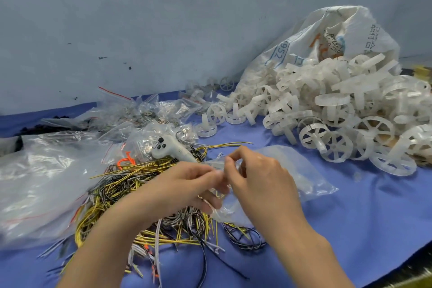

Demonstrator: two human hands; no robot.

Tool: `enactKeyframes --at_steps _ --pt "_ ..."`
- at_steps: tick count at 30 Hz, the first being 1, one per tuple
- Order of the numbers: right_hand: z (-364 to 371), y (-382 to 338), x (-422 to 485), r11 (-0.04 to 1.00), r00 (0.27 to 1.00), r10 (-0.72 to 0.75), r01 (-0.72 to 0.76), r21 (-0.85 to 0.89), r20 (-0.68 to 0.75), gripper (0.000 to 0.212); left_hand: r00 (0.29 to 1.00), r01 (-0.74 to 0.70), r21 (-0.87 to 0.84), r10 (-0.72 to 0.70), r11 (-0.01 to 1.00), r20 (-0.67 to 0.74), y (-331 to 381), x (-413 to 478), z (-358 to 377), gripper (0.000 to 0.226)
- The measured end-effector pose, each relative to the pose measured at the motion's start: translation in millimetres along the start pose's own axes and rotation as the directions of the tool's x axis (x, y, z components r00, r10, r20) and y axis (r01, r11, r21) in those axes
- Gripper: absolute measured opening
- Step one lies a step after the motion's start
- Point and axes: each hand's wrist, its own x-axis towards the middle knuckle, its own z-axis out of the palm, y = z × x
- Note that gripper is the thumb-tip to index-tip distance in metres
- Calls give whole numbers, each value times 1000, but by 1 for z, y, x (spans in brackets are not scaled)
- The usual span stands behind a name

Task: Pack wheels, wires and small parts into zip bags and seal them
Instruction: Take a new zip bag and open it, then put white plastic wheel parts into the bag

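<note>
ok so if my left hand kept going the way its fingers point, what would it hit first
Your left hand points right, toward your right hand, which pinches the same clear zip bag. It would likely meet those fingers first, though depth is unclear.

Left hand, right hand, both pinching.

**Even, Soft Light; Wide-Angle Bend at the Edges**

The scene was brightly and evenly lit from overhead, with a cool bluish cast. Shadows under the hands were faint and short. Glare streaked the clear plastic bags at left. The wall line bowed with lens distortion, and the lower right corner was smeared and soft.
</note>
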Motion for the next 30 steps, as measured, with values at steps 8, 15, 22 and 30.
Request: enactKeyframes --at_steps 8,15,22,30 --pt "2 5 -2 1000 1000 0 1 -10 24 19 743 273 630 257 727 -618 -37 7 -79 24" --pt "6 9 3 1000 1000 -15 15 2 10 19 816 454 815 200 359 -543 -60 42 -65 30" --pt "5 12 5 1000 1000 -29 29 1 11 19 829 487 798 100 355 -550 -65 48 -66 35" --pt "1 14 2 1000 1000 -25 25 5 -8 19 861 368 819 170 440 -479 -54 31 -63 21"
